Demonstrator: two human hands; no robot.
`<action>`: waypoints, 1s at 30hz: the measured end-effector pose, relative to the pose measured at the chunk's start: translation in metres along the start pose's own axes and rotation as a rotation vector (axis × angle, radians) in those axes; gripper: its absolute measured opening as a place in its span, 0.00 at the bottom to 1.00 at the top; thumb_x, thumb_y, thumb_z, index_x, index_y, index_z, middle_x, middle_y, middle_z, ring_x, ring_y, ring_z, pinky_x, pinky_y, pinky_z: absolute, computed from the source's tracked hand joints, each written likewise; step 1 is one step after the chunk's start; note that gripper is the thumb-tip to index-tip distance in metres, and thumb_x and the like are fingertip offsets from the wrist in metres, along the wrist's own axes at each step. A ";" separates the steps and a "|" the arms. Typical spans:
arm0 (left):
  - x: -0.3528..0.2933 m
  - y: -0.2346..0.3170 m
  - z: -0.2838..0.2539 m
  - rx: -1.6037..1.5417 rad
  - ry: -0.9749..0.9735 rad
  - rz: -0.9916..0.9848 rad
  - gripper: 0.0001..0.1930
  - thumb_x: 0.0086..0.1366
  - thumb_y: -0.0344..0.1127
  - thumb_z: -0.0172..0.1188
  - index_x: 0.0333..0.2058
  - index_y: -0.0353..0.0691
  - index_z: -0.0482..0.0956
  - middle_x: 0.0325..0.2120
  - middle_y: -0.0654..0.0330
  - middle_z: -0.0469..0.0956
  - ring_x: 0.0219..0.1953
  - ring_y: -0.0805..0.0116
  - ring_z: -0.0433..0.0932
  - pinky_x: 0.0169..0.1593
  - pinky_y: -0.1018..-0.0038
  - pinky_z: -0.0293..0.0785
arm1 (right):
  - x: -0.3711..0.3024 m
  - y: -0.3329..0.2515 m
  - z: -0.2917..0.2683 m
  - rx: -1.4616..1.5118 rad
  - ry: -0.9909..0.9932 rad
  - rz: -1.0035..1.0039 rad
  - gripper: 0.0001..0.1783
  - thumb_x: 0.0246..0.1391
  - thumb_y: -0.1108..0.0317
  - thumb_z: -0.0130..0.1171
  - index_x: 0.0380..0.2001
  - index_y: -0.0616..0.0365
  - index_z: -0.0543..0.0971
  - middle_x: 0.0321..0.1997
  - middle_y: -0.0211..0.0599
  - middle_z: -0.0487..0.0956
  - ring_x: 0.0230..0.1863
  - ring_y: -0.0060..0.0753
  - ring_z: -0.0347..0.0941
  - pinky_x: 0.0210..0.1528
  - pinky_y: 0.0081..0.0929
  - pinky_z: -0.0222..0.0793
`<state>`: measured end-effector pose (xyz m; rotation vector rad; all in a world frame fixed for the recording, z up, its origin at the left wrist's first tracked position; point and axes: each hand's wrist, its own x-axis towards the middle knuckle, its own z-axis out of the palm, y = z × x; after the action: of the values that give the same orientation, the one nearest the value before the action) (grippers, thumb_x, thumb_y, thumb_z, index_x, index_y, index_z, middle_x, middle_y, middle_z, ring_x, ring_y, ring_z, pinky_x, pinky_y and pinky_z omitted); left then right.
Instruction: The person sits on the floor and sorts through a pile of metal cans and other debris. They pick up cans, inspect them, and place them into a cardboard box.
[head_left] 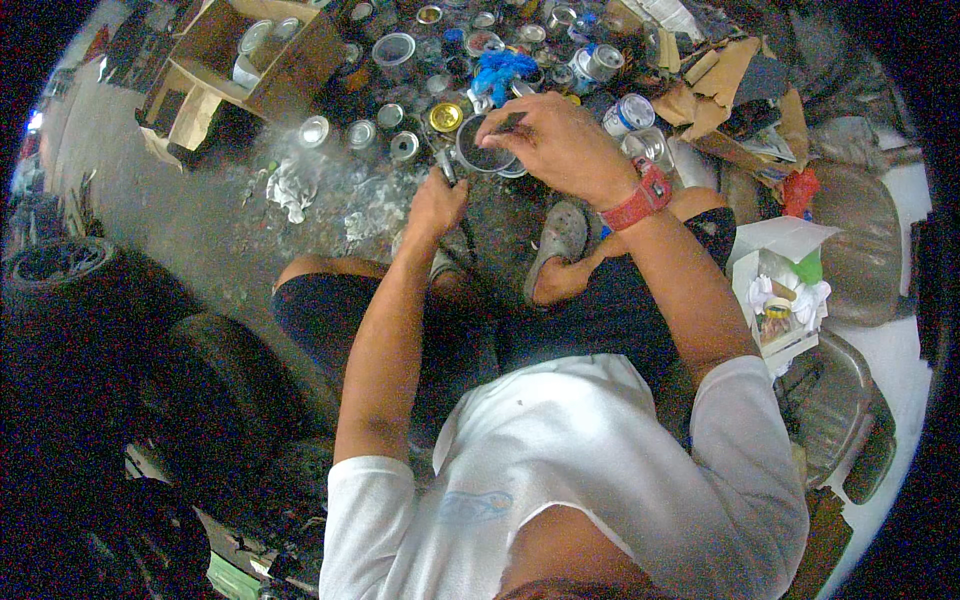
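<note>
My left hand [437,205] is closed around a slim silver metal tool [447,168] with a dark part. Its exact kind is too small to tell. Just to the right, my right hand [560,145] is bent over a round clear cup [470,160], fingers pinched together. Something dark and thin [510,123] shows at those fingers, but I cannot make out what it is. A gold-coloured open tin [445,117] stands just beyond the tool. Beyond my right hand lies a bunched blue cloth or glove [503,72].
Many cans and cups, including a clear tub [393,50], crowd the far floor. A cardboard box [245,65] stands far left, with crumpled white paper [292,190] nearer. Stacked tyres [70,300] are at left. At right are torn cardboard [725,85] and a white box [775,290].
</note>
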<state>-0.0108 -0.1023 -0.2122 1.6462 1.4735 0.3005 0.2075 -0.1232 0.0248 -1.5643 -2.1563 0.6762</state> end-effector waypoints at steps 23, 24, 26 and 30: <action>0.001 0.008 0.000 -0.014 -0.008 -0.056 0.30 0.66 0.51 0.61 0.56 0.31 0.72 0.50 0.32 0.80 0.55 0.34 0.78 0.59 0.47 0.72 | 0.003 -0.002 0.001 -0.111 0.086 0.005 0.12 0.63 0.57 0.61 0.39 0.52 0.87 0.34 0.45 0.84 0.40 0.53 0.81 0.46 0.45 0.76; 0.001 0.004 -0.001 -0.047 -0.018 -0.075 0.30 0.65 0.51 0.61 0.56 0.31 0.72 0.50 0.32 0.79 0.56 0.34 0.78 0.60 0.47 0.72 | 0.004 -0.005 0.000 -0.188 0.013 0.054 0.12 0.63 0.58 0.61 0.39 0.52 0.87 0.35 0.45 0.85 0.41 0.52 0.81 0.46 0.45 0.76; 0.001 0.010 0.000 -0.014 -0.023 -0.056 0.30 0.65 0.51 0.61 0.56 0.31 0.72 0.50 0.32 0.80 0.56 0.34 0.78 0.60 0.48 0.72 | 0.002 0.001 0.004 -0.051 0.161 -0.079 0.12 0.63 0.58 0.61 0.39 0.52 0.87 0.34 0.46 0.84 0.40 0.53 0.81 0.46 0.46 0.76; -0.002 0.006 0.000 0.053 0.049 -0.011 0.30 0.68 0.47 0.60 0.63 0.34 0.71 0.51 0.40 0.82 0.50 0.42 0.83 0.54 0.52 0.79 | 0.003 -0.001 0.002 -0.151 0.041 0.018 0.11 0.63 0.59 0.62 0.38 0.53 0.87 0.33 0.42 0.85 0.40 0.52 0.81 0.46 0.45 0.76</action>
<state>-0.0072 -0.1039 -0.2074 1.6824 1.5382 0.3000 0.2042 -0.1207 0.0237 -1.6596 -2.2102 0.4912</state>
